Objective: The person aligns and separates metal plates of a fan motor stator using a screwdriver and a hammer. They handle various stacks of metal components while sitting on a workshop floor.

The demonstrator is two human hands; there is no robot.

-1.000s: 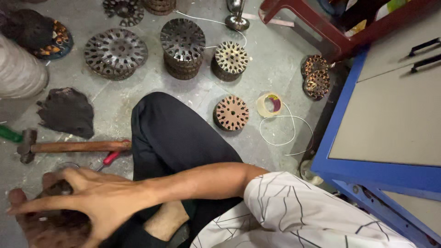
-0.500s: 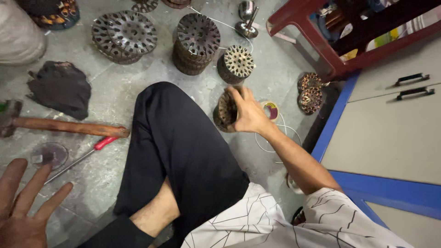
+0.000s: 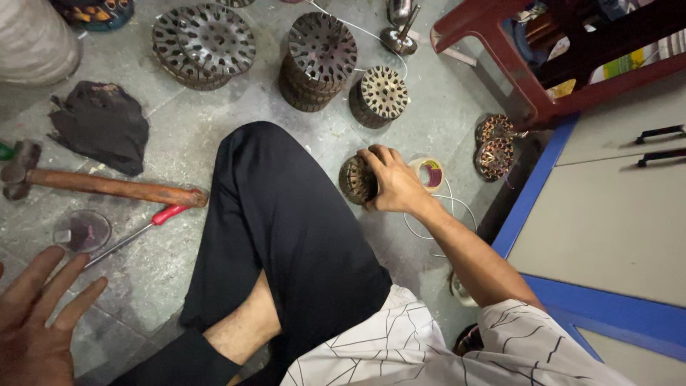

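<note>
The right hand (image 3: pixel 391 182) is clamped on a small round slotted metal motor core (image 3: pixel 356 180) on the grey floor (image 3: pixel 179 143), while the left hand (image 3: pixel 36 325) hovers with fingers spread apart.

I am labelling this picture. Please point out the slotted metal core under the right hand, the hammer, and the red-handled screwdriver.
slotted metal core (image 3: pixel 355 180), head view, on its exposed left side.
hammer (image 3: pixel 107 186), head view, middle of wooden handle.
red-handled screwdriver (image 3: pixel 168 213), head view, on the red handle.

One head-worn view looks steeply down, close over the floor (image 3: pixel 214 143).
</note>
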